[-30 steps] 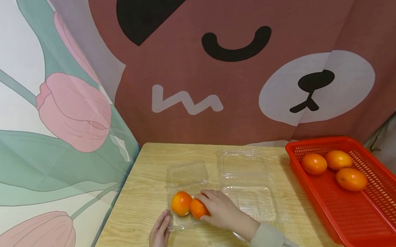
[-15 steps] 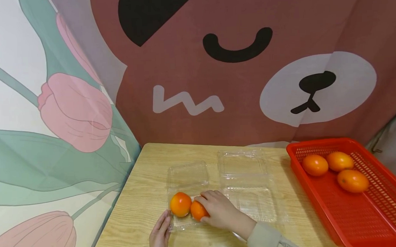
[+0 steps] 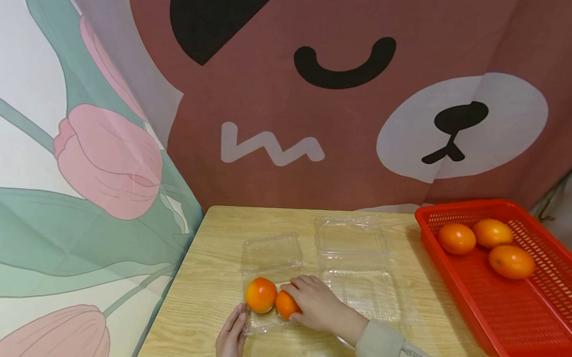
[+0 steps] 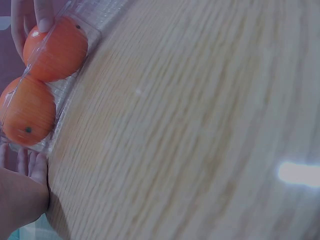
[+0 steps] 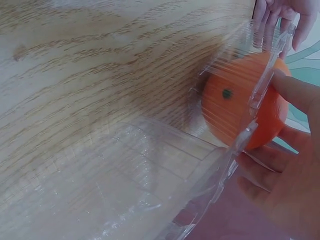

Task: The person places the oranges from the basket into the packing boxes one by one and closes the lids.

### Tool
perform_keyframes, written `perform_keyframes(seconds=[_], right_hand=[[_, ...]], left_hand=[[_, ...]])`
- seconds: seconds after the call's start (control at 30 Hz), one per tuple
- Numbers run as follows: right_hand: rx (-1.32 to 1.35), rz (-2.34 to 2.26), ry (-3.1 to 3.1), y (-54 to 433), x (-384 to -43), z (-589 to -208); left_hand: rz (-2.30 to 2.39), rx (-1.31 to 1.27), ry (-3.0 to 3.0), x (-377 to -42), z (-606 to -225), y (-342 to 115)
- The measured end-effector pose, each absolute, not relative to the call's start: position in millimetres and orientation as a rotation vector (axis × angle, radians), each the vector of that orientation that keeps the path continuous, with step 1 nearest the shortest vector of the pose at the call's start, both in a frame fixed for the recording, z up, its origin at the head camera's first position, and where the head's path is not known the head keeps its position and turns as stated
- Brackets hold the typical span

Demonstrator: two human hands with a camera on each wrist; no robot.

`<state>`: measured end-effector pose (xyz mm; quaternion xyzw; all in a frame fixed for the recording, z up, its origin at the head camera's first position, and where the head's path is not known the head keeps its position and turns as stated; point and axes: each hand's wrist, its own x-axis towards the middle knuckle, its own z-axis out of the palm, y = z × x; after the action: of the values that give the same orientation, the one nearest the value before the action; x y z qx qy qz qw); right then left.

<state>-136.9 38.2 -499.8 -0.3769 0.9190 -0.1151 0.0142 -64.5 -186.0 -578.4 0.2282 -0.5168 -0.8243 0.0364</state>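
Observation:
My right hand (image 3: 319, 306) holds an orange (image 3: 287, 305) inside the left clear plastic clamshell box (image 3: 271, 252), fingers and thumb curled round it. Beside it in the same box sits a second orange (image 3: 260, 295), its dark stem spot facing the near wall in the left wrist view. The lid is folded back, away from me. At the box's left side my left hand (image 3: 231, 338) touches the wall with fairly straight fingers; in the left wrist view its fingertips (image 4: 37, 162) lie against the plastic. My right palm is hidden in the head view.
A second clamshell box (image 3: 361, 291) lies unfolded on the wooden table (image 3: 191, 297), just right of the first. The red basket (image 3: 453, 298) at the right holds three oranges (image 3: 511, 261). A printed cloth (image 3: 267, 189) hangs behind the table.
The left orange has shifted slightly left in the box. Both hands stay almost where they were, the right one still on its orange.

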Motion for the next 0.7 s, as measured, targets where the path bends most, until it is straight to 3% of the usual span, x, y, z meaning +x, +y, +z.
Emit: perform_keyframes(seconds=[0.7], right_hand=[[-1.114, -0.449, 2.847, 36.7, -153.2, -481.9]], left_hand=[[-2.512, 0.729, -1.598, -64.1, -576.6, -186.0]])
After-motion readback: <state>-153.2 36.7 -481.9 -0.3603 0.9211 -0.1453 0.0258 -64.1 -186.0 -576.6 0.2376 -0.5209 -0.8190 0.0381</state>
